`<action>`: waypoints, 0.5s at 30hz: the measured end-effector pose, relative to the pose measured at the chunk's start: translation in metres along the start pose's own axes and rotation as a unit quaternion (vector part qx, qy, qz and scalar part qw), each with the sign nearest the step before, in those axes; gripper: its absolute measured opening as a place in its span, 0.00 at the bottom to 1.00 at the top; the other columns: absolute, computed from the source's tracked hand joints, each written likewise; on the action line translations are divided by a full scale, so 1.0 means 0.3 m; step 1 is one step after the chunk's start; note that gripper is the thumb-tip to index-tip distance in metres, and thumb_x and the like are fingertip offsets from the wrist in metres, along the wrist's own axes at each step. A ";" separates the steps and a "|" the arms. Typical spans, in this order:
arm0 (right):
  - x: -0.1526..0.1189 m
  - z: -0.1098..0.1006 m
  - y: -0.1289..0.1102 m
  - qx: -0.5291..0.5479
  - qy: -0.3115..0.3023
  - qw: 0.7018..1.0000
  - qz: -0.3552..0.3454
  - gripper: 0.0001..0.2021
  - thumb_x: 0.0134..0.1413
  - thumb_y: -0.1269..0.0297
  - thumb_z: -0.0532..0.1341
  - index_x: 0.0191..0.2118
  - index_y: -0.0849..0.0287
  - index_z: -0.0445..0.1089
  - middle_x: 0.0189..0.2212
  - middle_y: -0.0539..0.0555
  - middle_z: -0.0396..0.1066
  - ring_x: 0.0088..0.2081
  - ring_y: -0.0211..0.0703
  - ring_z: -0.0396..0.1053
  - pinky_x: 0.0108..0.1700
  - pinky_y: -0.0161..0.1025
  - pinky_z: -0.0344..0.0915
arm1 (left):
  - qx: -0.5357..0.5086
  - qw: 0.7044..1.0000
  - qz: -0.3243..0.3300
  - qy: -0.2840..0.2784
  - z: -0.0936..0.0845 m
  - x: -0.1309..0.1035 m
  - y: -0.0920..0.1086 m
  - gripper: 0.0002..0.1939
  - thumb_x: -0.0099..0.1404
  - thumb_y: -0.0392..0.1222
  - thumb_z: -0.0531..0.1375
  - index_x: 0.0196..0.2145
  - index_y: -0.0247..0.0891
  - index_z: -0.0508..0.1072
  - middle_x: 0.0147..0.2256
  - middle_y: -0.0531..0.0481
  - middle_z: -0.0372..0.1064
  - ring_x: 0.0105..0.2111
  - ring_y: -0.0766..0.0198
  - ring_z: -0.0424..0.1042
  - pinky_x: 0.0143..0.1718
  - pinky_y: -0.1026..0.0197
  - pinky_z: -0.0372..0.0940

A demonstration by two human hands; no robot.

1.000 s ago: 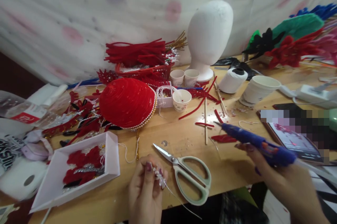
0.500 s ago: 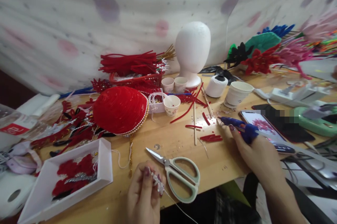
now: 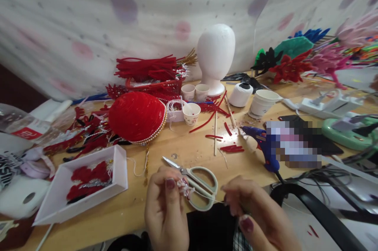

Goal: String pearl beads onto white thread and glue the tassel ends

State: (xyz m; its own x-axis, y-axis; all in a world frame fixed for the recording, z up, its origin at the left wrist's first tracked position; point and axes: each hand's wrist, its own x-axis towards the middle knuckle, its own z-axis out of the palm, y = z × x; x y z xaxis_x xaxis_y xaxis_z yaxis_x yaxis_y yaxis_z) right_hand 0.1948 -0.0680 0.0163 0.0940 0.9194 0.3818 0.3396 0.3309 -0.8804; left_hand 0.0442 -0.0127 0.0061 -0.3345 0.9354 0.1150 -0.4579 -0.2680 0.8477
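My left hand [image 3: 168, 207] pinches a small clear-and-white beaded piece [image 3: 184, 188] between thumb and fingertips. From that piece a thin white thread [image 3: 206, 196] runs toward my right hand [image 3: 261, 213], whose fingers are half curled with the thumb apart from them. Whether the thread touches those fingertips is hard to make out. Scissors with pale green-grey handles [image 3: 203, 174] lie just behind both hands, blades toward the left. A blue glue gun [image 3: 267, 146] rests on the table to the right, nozzle pointing away and left.
A white tray [image 3: 121, 172] with red velvet pieces stands at the left, near a red beaded cap [image 3: 137, 117]. Farther back are paper cups [image 3: 191, 115], a foam head [image 3: 216, 58] and a thread spool [image 3: 241, 95]. Cables and a green power strip [image 3: 348, 131] lie right.
My right hand has let go of the glue gun, left it on the table and come down-left beside my left hand. The left hand still holds the beaded piece, slightly raised.
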 end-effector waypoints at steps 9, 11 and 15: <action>0.090 0.057 -0.020 0.016 -0.032 0.997 -0.062 0.08 0.60 0.74 0.62 0.40 0.53 0.74 0.28 0.49 0.73 0.27 0.38 0.71 0.29 0.32 0.68 | 0.018 0.999 0.033 0.012 0.011 0.000 0.002 0.09 0.63 0.48 0.68 0.29 0.42 0.78 0.27 0.54 0.69 0.28 0.67 0.69 0.30 0.69 0.68; 0.099 0.050 -0.012 -0.001 -0.011 0.997 -0.081 0.11 0.59 0.78 0.61 0.41 0.53 0.74 0.29 0.50 0.73 0.29 0.40 0.72 0.29 0.34 0.69 | 0.027 0.999 0.032 -0.004 0.007 0.009 0.002 0.08 0.63 0.48 0.68 0.29 0.43 0.79 0.28 0.54 0.71 0.28 0.67 0.70 0.30 0.69 0.68; 0.120 0.032 0.007 -0.062 0.019 0.991 -0.120 0.15 0.56 0.81 0.61 0.42 0.53 0.75 0.29 0.51 0.72 0.30 0.41 0.72 0.30 0.36 0.69 | 0.058 0.997 0.034 -0.027 -0.021 0.023 -0.006 0.07 0.63 0.47 0.69 0.30 0.44 0.82 0.29 0.52 0.73 0.31 0.66 0.71 0.34 0.68 0.69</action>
State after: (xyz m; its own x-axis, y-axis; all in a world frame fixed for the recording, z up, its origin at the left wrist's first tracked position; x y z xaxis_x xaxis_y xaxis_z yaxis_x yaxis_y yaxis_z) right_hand 0.1898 -0.0320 0.0255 0.0304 0.8080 0.5884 0.4681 0.5086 -0.7226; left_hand 0.0375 -0.0074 0.0022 -0.3146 0.9281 0.1992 -0.3366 -0.3053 0.8908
